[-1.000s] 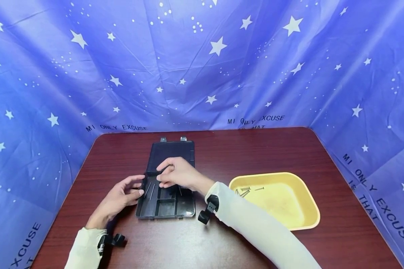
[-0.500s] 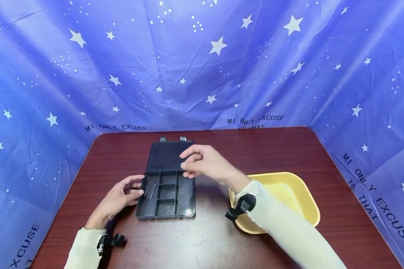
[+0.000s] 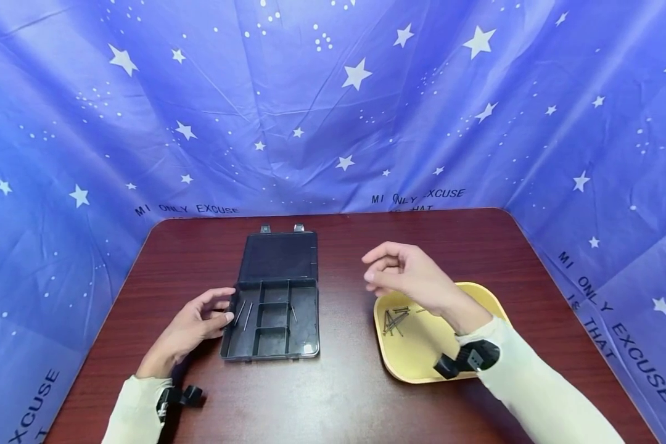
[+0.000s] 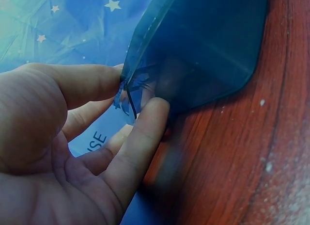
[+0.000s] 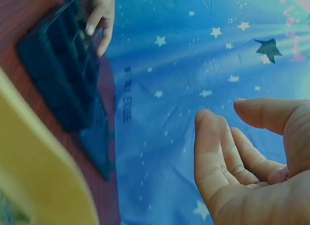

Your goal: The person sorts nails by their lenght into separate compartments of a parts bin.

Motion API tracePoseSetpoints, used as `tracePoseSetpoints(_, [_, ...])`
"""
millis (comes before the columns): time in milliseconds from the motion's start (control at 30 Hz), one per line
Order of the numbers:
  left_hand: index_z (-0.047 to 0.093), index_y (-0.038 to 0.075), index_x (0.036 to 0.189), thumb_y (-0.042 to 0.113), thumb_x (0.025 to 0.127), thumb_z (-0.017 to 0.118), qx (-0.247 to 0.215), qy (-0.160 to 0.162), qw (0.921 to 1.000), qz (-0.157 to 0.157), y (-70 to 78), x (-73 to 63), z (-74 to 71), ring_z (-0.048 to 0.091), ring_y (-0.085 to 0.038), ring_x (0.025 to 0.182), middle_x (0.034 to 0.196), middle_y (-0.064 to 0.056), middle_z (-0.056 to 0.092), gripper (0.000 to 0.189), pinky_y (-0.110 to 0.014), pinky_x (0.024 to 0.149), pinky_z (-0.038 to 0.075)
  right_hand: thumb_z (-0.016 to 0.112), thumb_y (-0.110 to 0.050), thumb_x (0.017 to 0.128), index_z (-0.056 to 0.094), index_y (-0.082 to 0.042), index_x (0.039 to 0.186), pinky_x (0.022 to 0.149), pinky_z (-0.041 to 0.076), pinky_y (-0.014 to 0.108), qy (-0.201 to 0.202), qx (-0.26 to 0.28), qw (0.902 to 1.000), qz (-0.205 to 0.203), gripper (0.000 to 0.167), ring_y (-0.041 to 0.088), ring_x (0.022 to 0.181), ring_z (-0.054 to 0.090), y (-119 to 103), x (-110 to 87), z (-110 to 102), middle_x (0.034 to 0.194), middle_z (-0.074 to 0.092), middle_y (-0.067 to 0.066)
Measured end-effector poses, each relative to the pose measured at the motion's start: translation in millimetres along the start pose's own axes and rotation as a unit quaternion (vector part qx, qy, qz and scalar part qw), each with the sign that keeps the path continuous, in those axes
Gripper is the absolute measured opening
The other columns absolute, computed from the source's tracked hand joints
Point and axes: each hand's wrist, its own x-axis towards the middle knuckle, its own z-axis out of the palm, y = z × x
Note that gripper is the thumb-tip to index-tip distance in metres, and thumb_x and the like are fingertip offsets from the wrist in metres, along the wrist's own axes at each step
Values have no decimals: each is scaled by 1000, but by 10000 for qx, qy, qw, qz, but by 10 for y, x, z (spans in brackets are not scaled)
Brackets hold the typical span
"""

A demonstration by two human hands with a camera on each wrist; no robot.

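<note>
A black plastic compartment box [image 3: 303, 338] lies on the table with its lid [image 3: 280, 256] folded back. Two thin nails [image 3: 248, 316] lie in its long left compartment, and another nail [image 3: 293, 315] is in the right one. My left hand [image 3: 191, 327] holds the box's left side, thumb at the rim and index finger by the hinge corner; the left wrist view shows the fingertips against the dark wall. My right hand [image 3: 416, 277] hovers over the back left rim of a yellow tub [image 3: 407, 369], fingers loosely bent. Between its thumb and fingers [image 5: 207, 137] nothing shows.
Several nails [image 3: 394, 320] lie in a heap at the tub's left end. The right forearm covers part of the tub. Both containers stand on a dark red wooden table [image 3: 333, 394], with a blue star-printed curtain [image 3: 311, 111] close behind its far edge.
My right hand has left the box's compartments and moved right to above the tub, uncovering the dividers. My left hand has stayed at the box.
</note>
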Motion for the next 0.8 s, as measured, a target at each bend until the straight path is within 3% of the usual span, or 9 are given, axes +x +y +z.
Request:
tracePoseSetpoints(400, [45,10,157,13,100,74,-101,-9,9999,-16,-20,-8,7,68,-11,102,145,-31,49,63,-34,81,62,76,-7,95,63,7,124,77,63,33,580,-566,9965,207,35,10,86,73,363,-308,-461,98,74,9])
tracePoseSetpoints(633, [45,10,157,15,100,74,-61,-12,10000,5,-25,-8,7,68,-11,104,146,-32,49,63,-34,81,62,75,-6,95,63,12,125,77,62,34,578,-954,9927,462,37,14,88,73,686,-467,-586,106,73,23])
tracePoseSetpoints(800, [45,10,157,14,100,74,-108,-18,9999,44,-26,-10,3,68,-11,103,144,-32,49,64,-34,81,62,75,-8,95,70,6,121,77,62,33,668,-1536,9840,605,30,20,97,73,866,-520,-630,110,76,23])
